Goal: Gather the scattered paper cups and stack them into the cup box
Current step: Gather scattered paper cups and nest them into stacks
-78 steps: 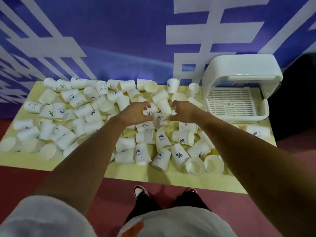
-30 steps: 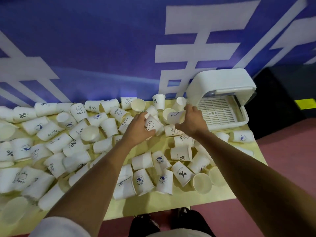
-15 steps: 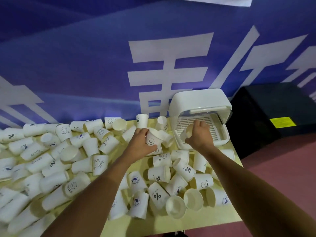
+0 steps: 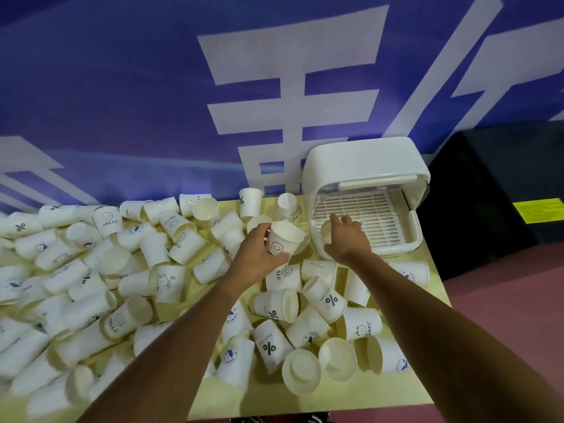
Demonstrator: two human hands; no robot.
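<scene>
The cup box (image 4: 366,160) stands open at the far right end of the yellow surface (image 4: 406,389), backed against the blue wall (image 4: 122,102). The right hand (image 4: 349,239) reaches into the box's front left corner. Its grip is closed round a paper cup (image 4: 325,232), which is mostly hidden by the fingers and sits low over the white grid floor (image 4: 375,215). Whether the cup touches the grid cannot be told. Just left of the box, the left hand (image 4: 258,257) grips a smiley cup (image 4: 282,241), mouth up and slightly tilted, above the heap. The scattered cups (image 4: 164,282) lie to the left of the box and in front of it, most of them on their sides. A percent-sign cup (image 4: 250,201) stands upright by the wall, just left of the box. A black cabinet (image 4: 494,193) sits to the right of the box.
</scene>
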